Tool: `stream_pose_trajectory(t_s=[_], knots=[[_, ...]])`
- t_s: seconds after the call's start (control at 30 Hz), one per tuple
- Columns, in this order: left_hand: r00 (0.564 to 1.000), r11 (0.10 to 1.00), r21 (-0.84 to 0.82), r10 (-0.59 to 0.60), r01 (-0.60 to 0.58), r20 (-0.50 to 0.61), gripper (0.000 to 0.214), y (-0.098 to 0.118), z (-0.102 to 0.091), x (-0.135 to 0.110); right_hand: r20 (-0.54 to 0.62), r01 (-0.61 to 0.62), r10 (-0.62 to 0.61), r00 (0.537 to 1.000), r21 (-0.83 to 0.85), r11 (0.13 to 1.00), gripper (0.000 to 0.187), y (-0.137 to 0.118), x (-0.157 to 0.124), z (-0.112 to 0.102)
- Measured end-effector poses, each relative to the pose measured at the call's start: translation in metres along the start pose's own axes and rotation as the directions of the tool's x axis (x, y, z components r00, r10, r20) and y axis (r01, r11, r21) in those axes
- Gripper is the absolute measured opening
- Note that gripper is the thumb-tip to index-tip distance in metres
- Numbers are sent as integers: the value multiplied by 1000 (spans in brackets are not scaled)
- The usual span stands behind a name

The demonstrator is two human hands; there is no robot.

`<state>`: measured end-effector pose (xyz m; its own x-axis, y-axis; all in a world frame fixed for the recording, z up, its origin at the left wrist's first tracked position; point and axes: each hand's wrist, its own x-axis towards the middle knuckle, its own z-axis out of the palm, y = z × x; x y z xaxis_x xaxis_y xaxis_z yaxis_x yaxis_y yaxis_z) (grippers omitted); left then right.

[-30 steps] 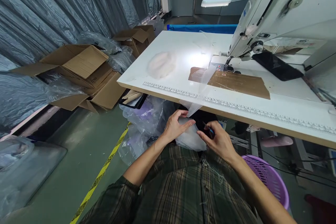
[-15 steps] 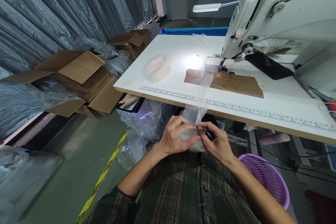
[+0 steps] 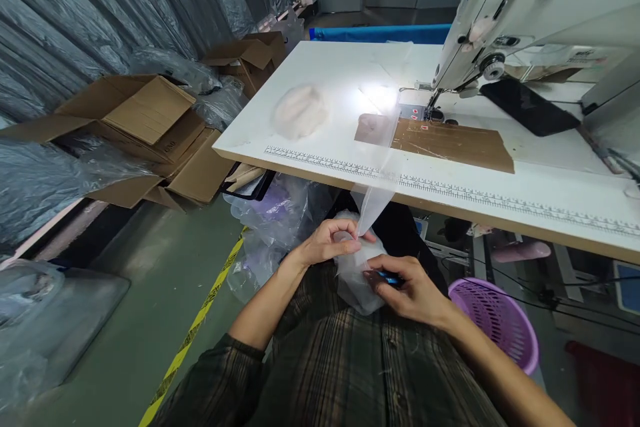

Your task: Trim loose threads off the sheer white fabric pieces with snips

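Below the table's front edge, my left hand [image 3: 327, 243] pinches a sheer white fabric piece [image 3: 357, 273] bunched on my lap. A strip of that fabric [image 3: 375, 197] runs up over the table edge toward the needle of the white sewing machine [image 3: 530, 20]. My right hand [image 3: 410, 287] is closed on a small blue-handled tool [image 3: 387, 278], its tip against the fabric bundle. The two hands are close together.
The white sewing table [image 3: 310, 67] carries a brown cardboard sheet [image 3: 450, 143], a pale fabric pile [image 3: 300, 110] and a black phone [image 3: 530, 107]. Open cardboard boxes [image 3: 145, 127] and plastic bags [image 3: 275, 220] lie at left. A purple basket [image 3: 500, 320] stands at right.
My right hand with the blue tool has dropped lower and away from the left hand. The left hand still pinches the fabric. My view has shifted slightly.
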<state>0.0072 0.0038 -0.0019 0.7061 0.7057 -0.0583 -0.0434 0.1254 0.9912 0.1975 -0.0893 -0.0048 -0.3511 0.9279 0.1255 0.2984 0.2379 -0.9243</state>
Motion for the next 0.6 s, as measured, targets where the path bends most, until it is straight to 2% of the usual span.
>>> stream_pose_trajectory(t_s=[0.1, 0.2, 0.27, 0.47, 0.6], knots=[[983, 990, 21, -137, 141, -118, 33, -1, -1, -9, -25, -132, 132, 991, 4, 991, 21, 6, 7, -5], [968, 984, 58, -154, 169, -198, 33, -1, -1, -13, -50, -226, 225, 973, -3, 974, 42, 11, 18, -8], [969, 984, 72, -147, 164, -199, 33, 0, -1, -14, -33, -251, 250, 968, -18, 968, 49, 13, 25, -9], [971, 982, 86, -147, 165, -186, 34, 4, -3, -13, 25, -138, 143, 989, -125, 982, 50, 12, 42, -7], [964, 982, 100, -132, 158, -233, 33, 3, -2, -13, -60, -117, 108, 992, -186, 976, 50, 13, 44, -3]])
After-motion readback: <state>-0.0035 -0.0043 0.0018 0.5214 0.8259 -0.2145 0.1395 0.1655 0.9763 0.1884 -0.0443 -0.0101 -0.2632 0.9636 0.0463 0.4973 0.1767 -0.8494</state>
